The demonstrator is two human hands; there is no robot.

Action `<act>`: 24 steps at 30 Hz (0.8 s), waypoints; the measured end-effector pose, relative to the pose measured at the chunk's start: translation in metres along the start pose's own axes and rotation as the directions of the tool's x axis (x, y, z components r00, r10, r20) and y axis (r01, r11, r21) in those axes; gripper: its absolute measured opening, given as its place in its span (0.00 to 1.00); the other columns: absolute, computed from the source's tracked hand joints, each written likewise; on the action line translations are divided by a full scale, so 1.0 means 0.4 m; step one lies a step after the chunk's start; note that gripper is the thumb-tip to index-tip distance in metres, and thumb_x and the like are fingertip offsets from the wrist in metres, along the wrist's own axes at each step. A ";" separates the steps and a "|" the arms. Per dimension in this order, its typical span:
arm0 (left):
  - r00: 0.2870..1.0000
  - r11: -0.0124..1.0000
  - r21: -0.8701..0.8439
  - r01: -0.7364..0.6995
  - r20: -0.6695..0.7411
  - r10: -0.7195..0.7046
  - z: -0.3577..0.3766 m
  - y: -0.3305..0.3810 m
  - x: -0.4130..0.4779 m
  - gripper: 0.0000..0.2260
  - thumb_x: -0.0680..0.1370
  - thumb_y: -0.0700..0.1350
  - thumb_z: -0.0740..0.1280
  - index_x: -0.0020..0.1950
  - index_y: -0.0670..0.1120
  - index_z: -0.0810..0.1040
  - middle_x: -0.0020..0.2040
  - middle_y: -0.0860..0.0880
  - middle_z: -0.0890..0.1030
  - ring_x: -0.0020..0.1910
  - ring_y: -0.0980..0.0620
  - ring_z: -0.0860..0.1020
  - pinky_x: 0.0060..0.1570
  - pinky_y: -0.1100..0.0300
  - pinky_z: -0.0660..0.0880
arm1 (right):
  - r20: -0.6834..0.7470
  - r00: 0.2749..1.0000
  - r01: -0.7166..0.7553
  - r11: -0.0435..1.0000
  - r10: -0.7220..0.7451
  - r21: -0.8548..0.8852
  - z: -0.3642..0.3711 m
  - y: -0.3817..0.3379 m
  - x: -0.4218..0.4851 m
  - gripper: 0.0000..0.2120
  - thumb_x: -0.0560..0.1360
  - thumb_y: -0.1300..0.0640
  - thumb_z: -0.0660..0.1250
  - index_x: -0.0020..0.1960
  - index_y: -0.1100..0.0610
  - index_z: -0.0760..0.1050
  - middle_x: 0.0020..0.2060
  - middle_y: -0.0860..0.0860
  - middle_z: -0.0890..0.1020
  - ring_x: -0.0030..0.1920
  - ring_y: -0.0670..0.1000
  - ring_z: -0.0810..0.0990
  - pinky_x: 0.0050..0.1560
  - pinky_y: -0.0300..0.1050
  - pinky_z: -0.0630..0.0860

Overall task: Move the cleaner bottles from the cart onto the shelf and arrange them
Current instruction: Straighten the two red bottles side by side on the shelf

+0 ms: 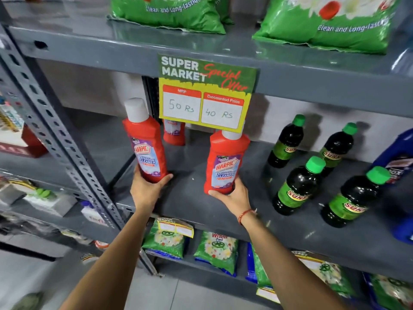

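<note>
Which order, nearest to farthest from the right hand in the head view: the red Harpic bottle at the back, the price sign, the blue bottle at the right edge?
1. Red Harpic bottle at the back: behind and left of the right hand, partly hidden by the sign.
2. Price sign: above, hanging on the upper shelf's edge.
3. Blue bottle: far right, past the green-capped bottles.

A shop: price sign [206, 92] on stocked shelf [290, 79].

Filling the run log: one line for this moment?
left hand: holds red bottle | right hand: holds second red bottle | shelf: third bottle behind
</note>
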State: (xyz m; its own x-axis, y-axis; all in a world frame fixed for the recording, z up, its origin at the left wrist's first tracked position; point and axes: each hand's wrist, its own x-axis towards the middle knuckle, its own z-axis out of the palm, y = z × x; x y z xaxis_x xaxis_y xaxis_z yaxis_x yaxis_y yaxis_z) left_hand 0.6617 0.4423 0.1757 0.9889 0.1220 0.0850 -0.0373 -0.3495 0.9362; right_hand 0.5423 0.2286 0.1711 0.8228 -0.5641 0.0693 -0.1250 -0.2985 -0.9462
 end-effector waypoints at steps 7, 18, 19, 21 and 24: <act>0.999 0.999 0.024 -0.022 -0.041 0.023 0.003 -0.008 -0.006 0.35 0.57 0.57 0.77 0.60 0.48 0.72 0.57 0.44 0.82 0.54 0.44 0.80 0.54 0.51 0.75 | -0.041 0.998 -0.037 0.999 0.037 0.004 0.012 0.000 -0.006 0.28 0.55 0.51 0.81 0.51 0.47 0.73 0.44 0.43 0.80 0.42 0.34 0.77 0.37 0.17 0.70; 0.999 0.999 0.028 -0.018 -0.030 0.019 -0.006 -0.010 -0.018 0.34 0.57 0.58 0.77 0.60 0.49 0.72 0.56 0.46 0.82 0.53 0.46 0.80 0.49 0.57 0.72 | -0.086 0.994 -0.064 0.998 0.064 0.002 0.046 -0.005 -0.035 0.24 0.56 0.48 0.80 0.47 0.45 0.74 0.43 0.42 0.81 0.39 0.33 0.78 0.34 0.22 0.72; 0.999 0.999 0.028 -0.018 -0.027 0.018 -0.007 -0.011 -0.018 0.34 0.57 0.58 0.77 0.60 0.49 0.72 0.56 0.46 0.82 0.53 0.46 0.80 0.50 0.57 0.73 | -0.088 0.994 -0.066 0.998 0.067 0.006 0.048 -0.006 -0.038 0.24 0.56 0.49 0.80 0.48 0.45 0.73 0.43 0.43 0.81 0.39 0.33 0.78 0.34 0.22 0.72; 1.000 0.999 0.037 -0.021 -0.021 0.021 -0.007 -0.011 -0.020 0.35 0.57 0.58 0.77 0.60 0.49 0.71 0.56 0.46 0.82 0.53 0.46 0.80 0.50 0.56 0.73 | -0.087 0.994 -0.063 0.998 0.063 0.003 0.049 -0.006 -0.041 0.24 0.57 0.49 0.80 0.49 0.46 0.73 0.44 0.43 0.81 0.39 0.34 0.77 0.34 0.22 0.71; 1.000 0.999 0.048 -0.022 -0.019 0.022 -0.007 -0.010 -0.022 0.35 0.57 0.60 0.76 0.60 0.49 0.71 0.57 0.46 0.81 0.53 0.46 0.79 0.51 0.54 0.74 | -0.086 0.994 -0.062 0.998 0.062 -0.002 0.049 -0.011 -0.046 0.25 0.57 0.48 0.80 0.50 0.49 0.74 0.45 0.44 0.81 0.39 0.35 0.77 0.34 0.21 0.71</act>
State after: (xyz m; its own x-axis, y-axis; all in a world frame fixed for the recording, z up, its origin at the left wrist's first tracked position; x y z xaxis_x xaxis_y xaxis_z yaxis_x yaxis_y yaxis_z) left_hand 0.6526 0.4454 0.1721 0.9849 0.1315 0.1123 -0.0517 -0.3961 0.9167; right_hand 0.5388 0.2554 0.1676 0.7627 -0.6456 0.0374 -0.1770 -0.2640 -0.9481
